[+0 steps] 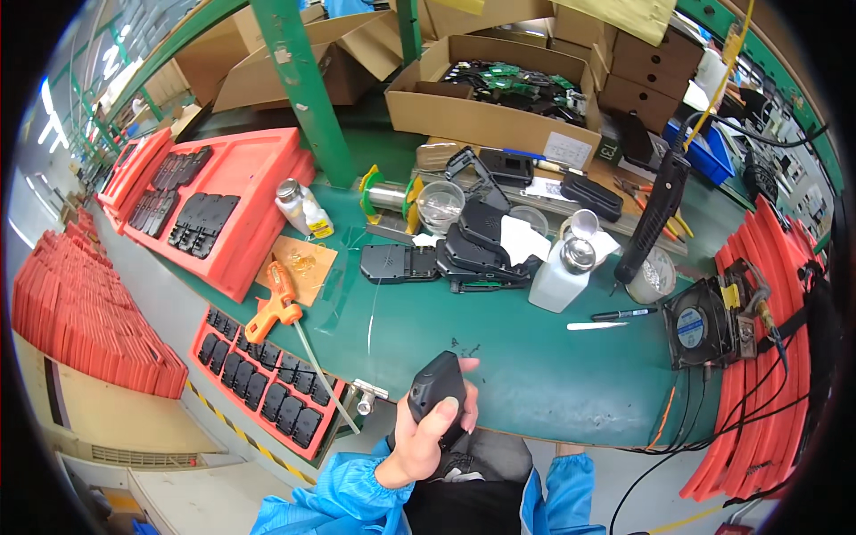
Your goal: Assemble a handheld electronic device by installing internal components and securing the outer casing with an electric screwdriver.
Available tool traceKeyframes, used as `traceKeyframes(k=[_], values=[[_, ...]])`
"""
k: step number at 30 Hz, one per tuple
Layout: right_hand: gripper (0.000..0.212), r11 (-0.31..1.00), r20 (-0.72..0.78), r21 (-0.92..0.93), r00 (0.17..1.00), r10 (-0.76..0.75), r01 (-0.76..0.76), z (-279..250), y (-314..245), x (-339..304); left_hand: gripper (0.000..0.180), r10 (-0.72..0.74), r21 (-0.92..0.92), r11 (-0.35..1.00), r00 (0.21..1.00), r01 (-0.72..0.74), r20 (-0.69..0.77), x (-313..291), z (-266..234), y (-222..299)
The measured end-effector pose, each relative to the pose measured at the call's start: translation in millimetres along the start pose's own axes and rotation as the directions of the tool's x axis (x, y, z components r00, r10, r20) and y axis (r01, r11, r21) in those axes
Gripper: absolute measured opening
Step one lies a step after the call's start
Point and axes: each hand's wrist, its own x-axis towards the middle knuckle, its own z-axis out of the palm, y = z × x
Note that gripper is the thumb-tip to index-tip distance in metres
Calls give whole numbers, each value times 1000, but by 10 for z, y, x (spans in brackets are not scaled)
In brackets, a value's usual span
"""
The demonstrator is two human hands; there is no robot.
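Note:
My left hand [426,437] is closed round a black plastic casing [437,385], its thumb across the near face and fingertips showing at the right side. The casing is held up at the front edge of the green bench [535,366]. My right arm, in a blue sleeve [571,490], reaches to the bench's front edge; its hand is hidden there. Small black scraps [464,346] lie just beyond the held casing. Farther back, a flat black casing [399,263] lies beside a pile of similar black casings [481,245].
An orange glue gun [278,303] lies at left by a red foam tray [259,379] of black parts. A white pump bottle [560,278], a marker [624,314], a hanging black electric screwdriver [655,214] and a fan [695,325] stand right. A carton [495,120] of circuit boards sits behind.

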Motion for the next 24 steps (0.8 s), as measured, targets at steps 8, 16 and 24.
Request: traceKeyframes(k=[8, 16, 24], values=[[28, 986, 586, -154, 810, 36, 68, -199, -305, -1076, 83, 32, 52, 998, 997, -35, 65, 70, -53, -115], [44, 836, 386, 395, 756, -528, 382, 150, -1459, -1618, 95, 30, 191, 981, 999, -32, 9, 65, 167, -93], [32, 780, 147, -26, 774, -616, 625, 732, -1741, -1541, 105, 164, 266, 952, 986, -152, -24, 72, 290, -26]])
